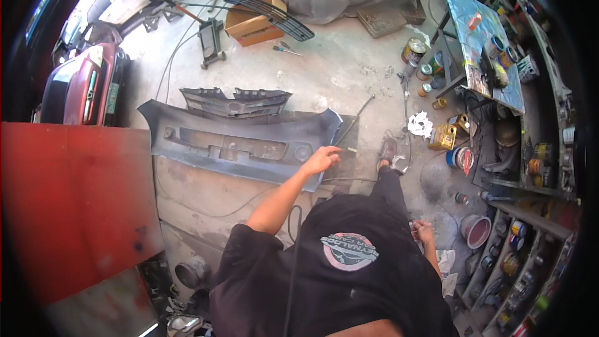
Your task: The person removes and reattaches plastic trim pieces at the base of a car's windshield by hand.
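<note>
A grey car bumper cover [243, 143] lies on the floor ahead of me, its right end nearest my arm. Over that end reaches my left hand [321, 160], its fingers loosely bent and apart, with nothing visible in them. Whether it touches the bumper I cannot tell. A dark grille piece [234, 103] rests just beyond the bumper. Lower on the right, beside my leg, is my right hand [424, 231], fingers curled together. What they hold, if anything, is too small to make out. A dark hose [293, 274] runs over my black shirt [268, 281].
A red panel [75, 193] stands at left, near a red car part [93, 87]. A floor jack [209, 40] and cardboard box [253, 25] are farther off. Paint cans [443, 137], a bucket [475, 229], a work table [477, 37] and loaded shelves [530, 231] line the right.
</note>
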A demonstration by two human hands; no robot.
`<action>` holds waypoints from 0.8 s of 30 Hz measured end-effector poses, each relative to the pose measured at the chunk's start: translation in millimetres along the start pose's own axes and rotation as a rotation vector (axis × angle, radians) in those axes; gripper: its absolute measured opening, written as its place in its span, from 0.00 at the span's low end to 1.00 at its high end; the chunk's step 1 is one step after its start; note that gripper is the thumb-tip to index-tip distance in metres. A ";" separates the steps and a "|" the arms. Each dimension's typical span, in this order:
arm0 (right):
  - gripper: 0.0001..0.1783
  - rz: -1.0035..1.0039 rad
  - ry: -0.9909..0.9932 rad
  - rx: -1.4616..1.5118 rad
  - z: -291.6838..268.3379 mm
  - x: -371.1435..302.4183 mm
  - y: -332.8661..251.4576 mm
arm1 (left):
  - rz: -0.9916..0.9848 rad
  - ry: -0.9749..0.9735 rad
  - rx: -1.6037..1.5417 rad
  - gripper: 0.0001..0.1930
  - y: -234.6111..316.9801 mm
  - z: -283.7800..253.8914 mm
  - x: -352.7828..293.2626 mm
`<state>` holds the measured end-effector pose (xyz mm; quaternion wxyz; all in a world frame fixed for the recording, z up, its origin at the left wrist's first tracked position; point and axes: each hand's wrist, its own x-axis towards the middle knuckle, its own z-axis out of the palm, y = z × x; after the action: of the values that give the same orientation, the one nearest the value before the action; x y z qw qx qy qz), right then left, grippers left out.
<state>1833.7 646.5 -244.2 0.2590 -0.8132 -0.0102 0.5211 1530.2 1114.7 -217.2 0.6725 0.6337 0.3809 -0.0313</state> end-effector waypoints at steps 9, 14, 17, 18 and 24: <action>0.13 -0.167 -0.178 -0.333 -137.6 183.3 -242.0 | -0.658 0.435 -0.223 0.21 -102.4 40.2 10.2; 0.13 -0.326 -0.218 -0.463 -155.2 262.5 -430.3 | -0.569 0.528 -0.564 0.23 -47.0 60.4 48.9; 0.14 -0.449 -0.228 -0.494 -123.2 290.9 -527.5 | -0.527 0.427 -0.417 0.24 -3.2 40.6 90.0; 0.14 -0.472 -0.242 -0.502 -101.7 298.6 -554.4 | -0.420 0.457 -0.388 0.24 -9.2 33.1 103.6; 0.16 -0.428 -0.378 -0.557 25.3 332.2 -639.3 | -0.219 0.313 0.039 0.17 -40.0 -91.2 197.1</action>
<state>2125.8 1305.4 -256.0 0.1247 -0.7216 -0.3678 0.5732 1605.7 1273.6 -350.6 0.5851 0.5986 0.5470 -0.0129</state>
